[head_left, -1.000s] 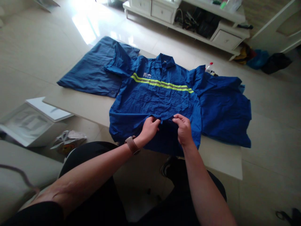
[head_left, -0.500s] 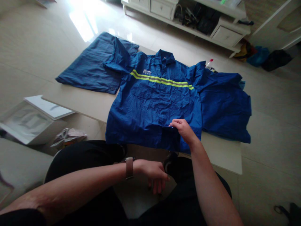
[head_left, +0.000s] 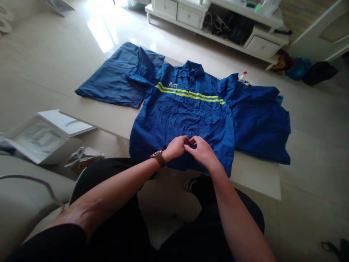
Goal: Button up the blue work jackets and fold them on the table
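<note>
A blue work jacket (head_left: 174,116) lies front up across a low table, its collar at the far side. A yellow and grey reflective stripe (head_left: 191,95) crosses its chest. Over the lower front opening, my left hand (head_left: 176,147) and my right hand (head_left: 201,152) meet with their fingertips nearly touching. Both are closed in a pinch on the jacket's front edge; the exact bit of cloth between the fingers is hidden. A brown-strapped watch (head_left: 158,158) circles my left wrist.
Folded blue-grey cloth (head_left: 109,78) and more dark blue clothing (head_left: 263,123) flank the jacket on the pale table (head_left: 259,178). A bottle with a red cap (head_left: 243,75) stands behind. On the floor at left is a white box (head_left: 43,138); a white cabinet (head_left: 191,16) stands at the back.
My left hand has risen from between my knees to the jacket's front opening. My right hand has shifted slightly left, and the front edge it had lifted now lies lower.
</note>
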### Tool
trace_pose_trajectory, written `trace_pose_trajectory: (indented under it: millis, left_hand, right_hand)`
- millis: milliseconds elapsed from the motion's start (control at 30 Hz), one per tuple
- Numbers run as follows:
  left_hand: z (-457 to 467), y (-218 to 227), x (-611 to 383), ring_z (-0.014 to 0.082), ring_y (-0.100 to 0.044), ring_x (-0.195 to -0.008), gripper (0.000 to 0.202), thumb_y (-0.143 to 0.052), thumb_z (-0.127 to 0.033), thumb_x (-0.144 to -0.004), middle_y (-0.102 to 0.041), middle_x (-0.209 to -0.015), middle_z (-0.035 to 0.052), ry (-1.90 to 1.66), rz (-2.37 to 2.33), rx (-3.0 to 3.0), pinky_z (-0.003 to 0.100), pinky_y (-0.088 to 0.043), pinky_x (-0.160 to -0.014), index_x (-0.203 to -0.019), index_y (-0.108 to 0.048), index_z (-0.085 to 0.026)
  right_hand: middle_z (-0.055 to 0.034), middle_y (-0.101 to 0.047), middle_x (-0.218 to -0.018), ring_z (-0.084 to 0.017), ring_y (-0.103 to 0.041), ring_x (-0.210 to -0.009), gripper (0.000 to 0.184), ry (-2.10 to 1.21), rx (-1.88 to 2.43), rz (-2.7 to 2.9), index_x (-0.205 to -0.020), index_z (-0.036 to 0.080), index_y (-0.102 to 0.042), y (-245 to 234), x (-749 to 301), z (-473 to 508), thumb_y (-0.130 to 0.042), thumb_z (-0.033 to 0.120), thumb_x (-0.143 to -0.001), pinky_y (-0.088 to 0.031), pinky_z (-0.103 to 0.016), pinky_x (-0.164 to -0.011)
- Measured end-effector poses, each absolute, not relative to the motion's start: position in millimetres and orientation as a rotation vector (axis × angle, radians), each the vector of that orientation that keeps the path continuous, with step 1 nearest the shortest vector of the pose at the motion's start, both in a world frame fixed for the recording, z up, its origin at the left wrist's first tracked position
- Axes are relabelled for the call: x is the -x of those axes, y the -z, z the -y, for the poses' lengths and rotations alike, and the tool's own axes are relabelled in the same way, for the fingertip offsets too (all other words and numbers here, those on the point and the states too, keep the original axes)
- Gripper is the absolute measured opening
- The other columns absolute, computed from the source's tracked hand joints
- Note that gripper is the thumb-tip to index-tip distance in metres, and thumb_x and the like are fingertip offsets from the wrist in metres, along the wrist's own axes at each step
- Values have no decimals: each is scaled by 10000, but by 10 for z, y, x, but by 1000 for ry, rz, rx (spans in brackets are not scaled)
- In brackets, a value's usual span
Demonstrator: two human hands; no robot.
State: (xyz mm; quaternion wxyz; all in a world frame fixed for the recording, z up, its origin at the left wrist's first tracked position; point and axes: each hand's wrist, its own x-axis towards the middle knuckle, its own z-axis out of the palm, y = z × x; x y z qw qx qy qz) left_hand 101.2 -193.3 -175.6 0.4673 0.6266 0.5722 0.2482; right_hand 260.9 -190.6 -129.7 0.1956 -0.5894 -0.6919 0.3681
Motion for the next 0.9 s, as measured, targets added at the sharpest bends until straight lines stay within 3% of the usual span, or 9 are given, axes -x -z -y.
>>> trace_pose_trajectory:
  millis: [67,167,300,433,567,700,900]
  left_hand:
    - [1920,1802,-1019,207,-681,-835,249,-610,-59,-723,-757,-881,59,-658,-1339,-1468,287,-487,-776,-911,-725,-176]
    - [1890,1844,-981,204,-680,-803,251,-619,-47,-693,-754,-855,60,-694,-1356,-1377,279,-500,-729,-903,-696,-161]
    - [1832,1843,-854,196,-679,-717,251,-622,-24,-638,-755,-802,62,-612,-1255,-1292,257,-498,-636,-838,-679,-163]
    - [1754,1806,-708,199,-711,-689,251,-645,-22,-607,-770,-774,66,-576,-1146,-1155,238,-502,-598,-807,-692,-167]
    - [1704,1720,-638,147,-625,-560,157,-685,-78,-663,-733,-680,26,-538,-1266,-1307,213,-406,-527,-757,-746,-188]
    - [1756,1616,-661,168,-605,-595,83,-787,-150,-684,-697,-664,27,-570,-1464,-1490,252,-387,-570,-696,-732,-210]
    - [1880,1464,-800,223,-633,-809,302,-875,-388,-737,-698,-890,64,-580,-1583,-1716,276,-412,-692,-901,-689,-217]
  right_hand:
    - [-32,-681,-954,-196,-626,-874,301,-1060,1703,1943,-920,224,-634,1353,-2589,1885,-828,376,-748,-480,-332,-795]
    - [-49,-695,-984,-202,-637,-875,436,-1133,1758,1885,-974,209,-645,1414,-2601,1801,-897,403,-676,-491,-335,-786]
    - [-58,-713,-1004,-208,-651,-887,392,-1229,1726,1917,-1008,209,-670,1481,-2617,1742,-850,418,-728,-498,-336,-786]
    - [-83,-725,-1058,-256,-664,-967,366,-1108,1777,2094,-1011,225,-683,1593,-2560,1782,-836,271,-681,-498,-359,-841]
    - [-89,-726,-1016,-280,-666,-923,492,-952,1897,2145,-1158,262,-668,1691,-2459,1815,-722,120,-690,-484,-367,-821]
    - [-80,-713,-928,-280,-653,-913,362,-962,1948,2008,-980,250,-676,1696,-2445,1743,-587,77,-675,-469,-375,-852]
    - [-4,-625,-742,-182,-563,-707,203,-1356,1672,1440,-777,222,-604,1569,-2565,1575,-498,218,-603,-455,-303,-692]
